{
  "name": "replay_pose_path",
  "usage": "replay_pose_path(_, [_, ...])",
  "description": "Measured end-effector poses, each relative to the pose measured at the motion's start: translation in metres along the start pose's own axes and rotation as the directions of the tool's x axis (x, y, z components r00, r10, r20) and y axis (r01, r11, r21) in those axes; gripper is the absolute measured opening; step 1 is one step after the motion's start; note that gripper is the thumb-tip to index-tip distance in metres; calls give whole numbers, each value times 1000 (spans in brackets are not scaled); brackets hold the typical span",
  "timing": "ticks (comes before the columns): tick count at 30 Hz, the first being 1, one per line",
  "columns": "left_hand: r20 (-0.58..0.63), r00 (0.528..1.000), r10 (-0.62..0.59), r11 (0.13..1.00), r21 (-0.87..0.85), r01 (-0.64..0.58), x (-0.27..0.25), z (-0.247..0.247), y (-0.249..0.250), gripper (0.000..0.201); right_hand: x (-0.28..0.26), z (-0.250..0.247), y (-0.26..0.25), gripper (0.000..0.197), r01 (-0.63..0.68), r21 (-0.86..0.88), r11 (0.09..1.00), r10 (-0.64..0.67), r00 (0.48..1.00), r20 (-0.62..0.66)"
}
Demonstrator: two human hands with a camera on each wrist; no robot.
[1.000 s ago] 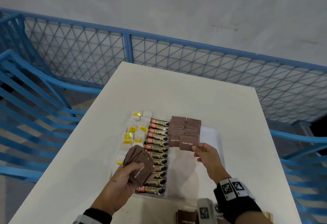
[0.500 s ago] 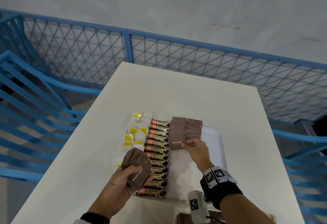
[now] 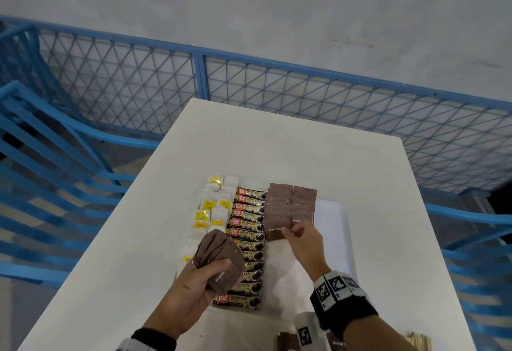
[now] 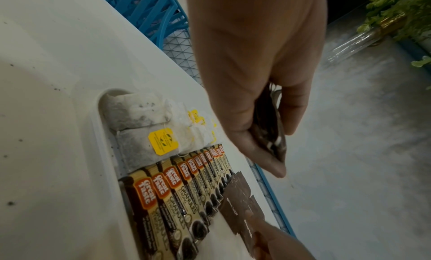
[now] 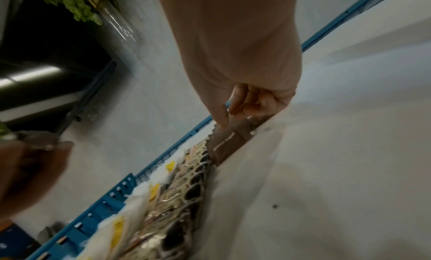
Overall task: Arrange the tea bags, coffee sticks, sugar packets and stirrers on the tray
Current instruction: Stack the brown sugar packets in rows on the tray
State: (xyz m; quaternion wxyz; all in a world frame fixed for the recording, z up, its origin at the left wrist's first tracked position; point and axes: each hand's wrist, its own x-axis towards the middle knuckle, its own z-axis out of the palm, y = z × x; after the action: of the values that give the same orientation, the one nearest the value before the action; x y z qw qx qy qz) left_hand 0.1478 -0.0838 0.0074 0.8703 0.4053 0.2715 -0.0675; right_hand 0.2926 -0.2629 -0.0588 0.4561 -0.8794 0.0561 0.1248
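The step in hand is judged to be the laying of the sugar packets on the tray. Two short rows of brown packets are already set at the far part of the tray, just beside the coffee sticks, and the tea bags are lined along the left edge. The near part of the sugar column is seen still bare.

The right hand is stretched forward over the tray, palm down, and its grip is pinched on one sugar packet, which is being set at the near end of the rows, overlapping them. In the right wrist view the thumb and forefinger are seen pressed on the packet's edge.

The left hand is held above the near left corner of the tray, and its grip is curled round a bundle of spare packets.

For the next move, the pinch should be released once the packet lies flat and aligned, then a new packet should be taken from the bundle. Stirrers are probably still to be placed; something like them is seen only partly at the near worktop edge.
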Motion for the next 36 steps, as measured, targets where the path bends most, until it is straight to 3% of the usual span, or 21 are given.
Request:
replay_pose_path(2, [-5,1000,1,1000,22,-1,0,1,-1,27,-14,0,-10,22,16,-11,1000,-15,996,86])
replay_pose_path(4, [-20,1000,8,999,49,-7,1,3,-3,31,-33,-2,-22,26,21,57,998,-37,959,280])
replay_pose_path(6, [-28,1000,14,997,72,-12,1,5,-5,31,-56,-7,-34,31,-48,206,977,-64,863,502])
replay_pose_path(8, [-25,999,21,996,82,-19,0,8,-6,29,-73,-10,-37,34,-126,334,934,-126,760,638])
replay_pose_path(9, [-20,999,28,996,81,-26,0,9,-7,31,-79,-11,-37,34,-146,380,913,-163,725,670])
replay_pose_path(11, [-5,999,39,996,79,-39,-1,10,-7,42,-85,-11,-34,24,-150,427,892,-206,705,679])
replay_pose_path(14, [11,999,30,993,111,-31,-3,11,-8,61,-87,-11,-31,17,-142,430,891,-200,728,655])
replay_pose_path(18, [-30,1000,-10,1000,15,10,-2,12,-7,27,-90,-16,-31,13,-166,436,885,-182,738,650])
replay_pose_path(24, [-73,996,-54,994,-95,47,-3,8,-4,27,-82,-27,-23,12,-281,538,795,-126,791,598])
replay_pose_path(30, [-42,998,-49,998,-52,46,-3,6,-5,31,-44,-38,5,11,-314,628,712,90,928,361])
replay_pose_path(33, [-56,998,-37,999,-29,35,0,3,-7,44,-20,-46,23,8,-298,588,752,219,954,204])
replay_pose_path(36, [-53,998,-29,1000,-7,29,2,2,-8,40,-2,-51,34,6,-278,546,790,268,958,99])
